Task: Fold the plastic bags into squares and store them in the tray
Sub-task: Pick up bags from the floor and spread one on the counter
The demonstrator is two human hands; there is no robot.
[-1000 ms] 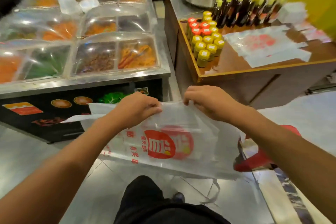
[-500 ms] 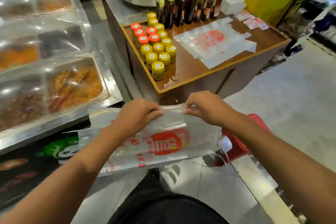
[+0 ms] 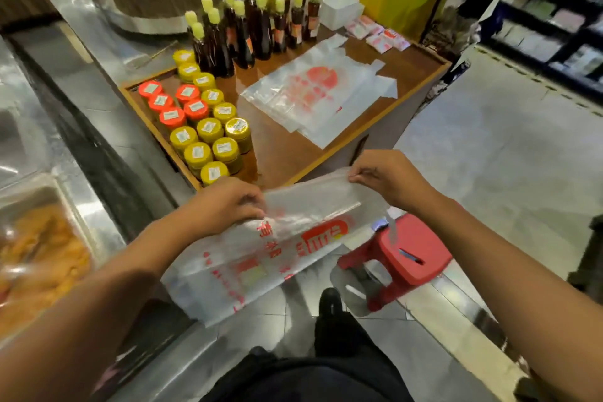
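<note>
Swung right since the earlier frame, tray [image 3: 421,88] with flat bags [image 3: 313,98] now upper centre; bag [image 3: 277,238] pinched by left hand [image 3: 225,202] and right hand [image 3: 388,176], mid-fold, unstored.

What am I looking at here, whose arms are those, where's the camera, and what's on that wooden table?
No machine here: a person wears a camera on their head, looking down at their own two arms. The left hand and right hand each pinch the top edge of a clear plastic bag with red print, held in the air above the floor. Ahead, a wooden tray table carries flat plastic bags, yellow-lidded jars, red-lidded jars and dark bottles. A red stool stands on the floor at right.
</note>
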